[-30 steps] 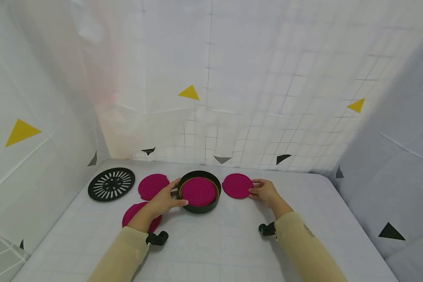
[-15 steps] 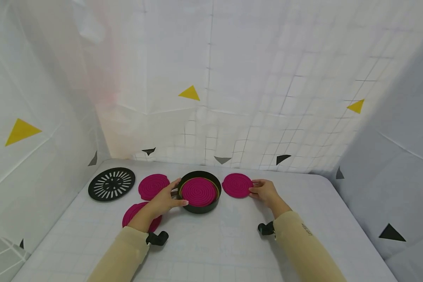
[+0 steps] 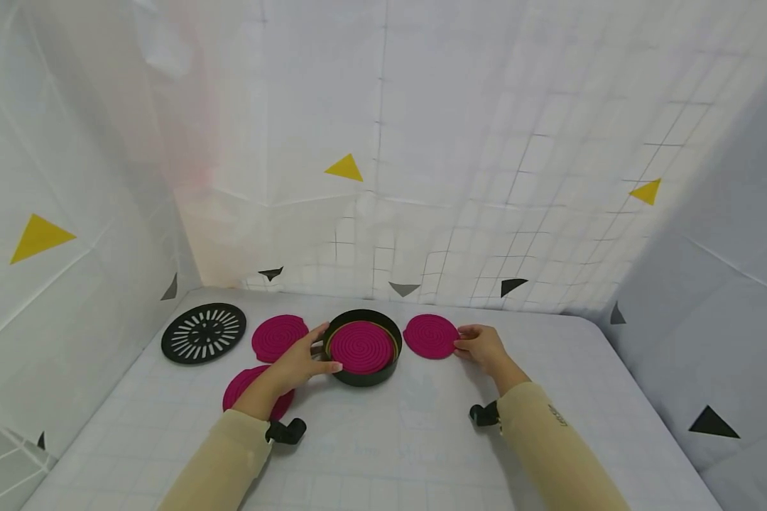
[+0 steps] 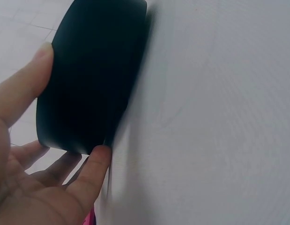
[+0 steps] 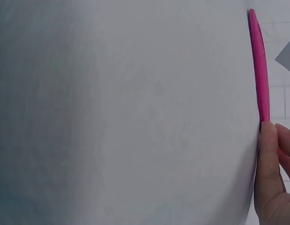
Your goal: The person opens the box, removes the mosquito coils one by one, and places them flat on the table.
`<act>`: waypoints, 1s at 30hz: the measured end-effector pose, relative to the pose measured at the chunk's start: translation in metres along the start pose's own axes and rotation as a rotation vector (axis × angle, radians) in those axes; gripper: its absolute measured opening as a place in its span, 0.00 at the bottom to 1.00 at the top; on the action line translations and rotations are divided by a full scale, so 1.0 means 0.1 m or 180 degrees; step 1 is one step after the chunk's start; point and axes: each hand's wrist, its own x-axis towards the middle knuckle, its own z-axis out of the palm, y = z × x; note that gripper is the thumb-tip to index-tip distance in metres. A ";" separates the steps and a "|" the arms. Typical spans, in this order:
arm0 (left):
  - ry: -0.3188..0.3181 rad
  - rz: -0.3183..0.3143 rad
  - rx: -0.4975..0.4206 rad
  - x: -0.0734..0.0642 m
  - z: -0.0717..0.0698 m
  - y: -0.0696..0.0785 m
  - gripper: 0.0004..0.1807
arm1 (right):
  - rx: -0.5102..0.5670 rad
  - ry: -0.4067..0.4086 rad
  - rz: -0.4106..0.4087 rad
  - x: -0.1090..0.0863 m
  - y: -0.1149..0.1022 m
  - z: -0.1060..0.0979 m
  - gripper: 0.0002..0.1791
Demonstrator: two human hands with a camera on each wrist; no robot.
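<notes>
Head view: left hand [image 3: 297, 365] grips a round black plastic-looking holder [image 3: 367, 380]; right of it, right hand [image 3: 483, 348] pinches a round, rubbery-looking magenta coaster [image 3: 431, 336], likely light, flexible, best held by its rim.

A white table [image 3: 390, 447] meets a creased white wall [image 3: 447, 106] bearing yellow triangles [image 3: 346, 168] and, lower down, dark triangular patches [image 3: 513, 286].

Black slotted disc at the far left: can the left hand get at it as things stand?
Probably, once the left hand lets go of the black dish: the slotted disc lies uncovered, and only a flat pink coaster sits between them.
</notes>
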 end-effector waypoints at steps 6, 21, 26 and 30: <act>0.0009 0.0019 -0.0030 0.00 0.01 -0.03 0.58 | -0.0040 0.0031 0.0016 -0.05 -0.01 -0.02 0.24; 0.0025 0.0055 0.0033 0.03 0.00 -0.04 0.58 | -0.0071 0.0008 -0.0101 -0.10 0.00 -0.04 0.23; 0.0039 0.0033 0.0050 0.02 0.00 -0.04 0.58 | -0.0174 -0.0055 -0.0234 -0.13 -0.01 -0.05 0.23; 0.0035 0.0028 0.0059 0.02 0.00 -0.05 0.58 | -0.0126 -0.0137 -0.0273 -0.17 -0.03 -0.05 0.23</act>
